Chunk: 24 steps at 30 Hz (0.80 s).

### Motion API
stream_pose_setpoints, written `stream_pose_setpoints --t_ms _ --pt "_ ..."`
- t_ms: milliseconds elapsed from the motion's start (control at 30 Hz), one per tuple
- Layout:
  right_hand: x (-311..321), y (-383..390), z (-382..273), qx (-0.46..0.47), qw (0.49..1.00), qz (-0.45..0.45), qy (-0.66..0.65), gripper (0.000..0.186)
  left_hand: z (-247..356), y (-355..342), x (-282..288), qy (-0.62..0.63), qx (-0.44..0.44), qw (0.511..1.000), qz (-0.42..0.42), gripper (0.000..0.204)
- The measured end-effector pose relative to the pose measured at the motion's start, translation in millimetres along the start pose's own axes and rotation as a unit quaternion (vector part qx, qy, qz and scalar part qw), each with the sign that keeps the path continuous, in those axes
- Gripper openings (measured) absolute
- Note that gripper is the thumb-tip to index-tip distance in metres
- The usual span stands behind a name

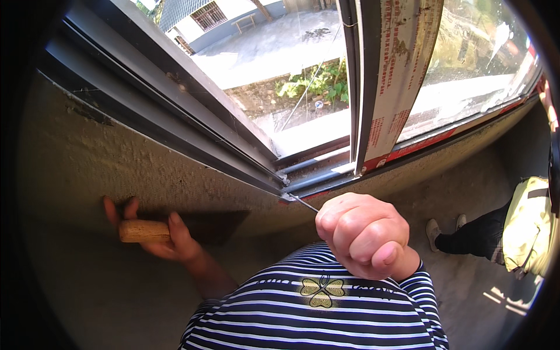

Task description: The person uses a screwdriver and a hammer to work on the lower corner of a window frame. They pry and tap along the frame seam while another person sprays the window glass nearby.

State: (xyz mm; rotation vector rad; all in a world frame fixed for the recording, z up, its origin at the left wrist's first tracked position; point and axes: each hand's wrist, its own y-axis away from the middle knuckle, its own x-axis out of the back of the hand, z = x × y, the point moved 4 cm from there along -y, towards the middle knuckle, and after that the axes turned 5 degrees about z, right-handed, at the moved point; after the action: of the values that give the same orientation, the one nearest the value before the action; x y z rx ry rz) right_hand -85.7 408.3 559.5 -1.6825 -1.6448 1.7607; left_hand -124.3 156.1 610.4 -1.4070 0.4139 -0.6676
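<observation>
At the window's lower corner, the R hand (364,236) is clamping in a fist on a thin metal rod (305,204), grip end hidden; the tip is reaching a pale lump (287,197) by the frame (175,111), exact contact unclear. The rod is prob. light, stiff & smooth; a full wrap at its hidden end is likely giving the best control. Lower L, the L hand (169,249) is closing loosely, thumb vs. fingers, abt. a wooden handle (144,231), prob. light, rigid & non-slip, best held mid-length. Beside it a dark flat plate (224,221) is showing near the rough wall (146,169); any join is not showing. Re containers: only the sill channels (321,178) are showing, apparently holding grit. Farther R, another person (531,216) w/ a yellow garment is standing beyond the film-covered post (396,76).
</observation>
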Motion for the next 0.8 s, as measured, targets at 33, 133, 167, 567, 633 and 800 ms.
stream_pose_setpoints --t_ms 33,133,167,567,633,800 --pt "-3.3 2.5 -1.9 -0.014 1.0 -0.023 0.015 0.049 0.0 -0.2 -0.3 0.006 0.002 1.0 -0.011 0.057" --pt "-6.2 3.8 4.7 -0.037 0.997 -0.03 0.059 0.045 1.1 1.0 0.6 0.011 0.001 1.0 -0.01 0.056" --pt "-6.6 4.7 2.7 -0.031 0.998 -0.023 0.05 0.046 1.2 1.4 1.1 0.01 0.005 1.0 -0.012 0.056" --pt "-2.8 20.9 -42.3 0.03 0.996 -0.002 0.079 0.046 0.7 -0.7 1.1 0.007 -0.001 1.0 -0.003 0.059" --pt "-2.6 21.2 -46.0 0.026 0.995 -0.015 0.093 0.044 1.0 -0.4 2.2 0.012 -0.001 1.0 -0.003 0.059" --pt "-1.3 24.4 -50.5 0.0 0.996 -0.06 0.064 0.025 -3.9 5.2 2.8 0.023 0.025 0.999 0.003 0.06"
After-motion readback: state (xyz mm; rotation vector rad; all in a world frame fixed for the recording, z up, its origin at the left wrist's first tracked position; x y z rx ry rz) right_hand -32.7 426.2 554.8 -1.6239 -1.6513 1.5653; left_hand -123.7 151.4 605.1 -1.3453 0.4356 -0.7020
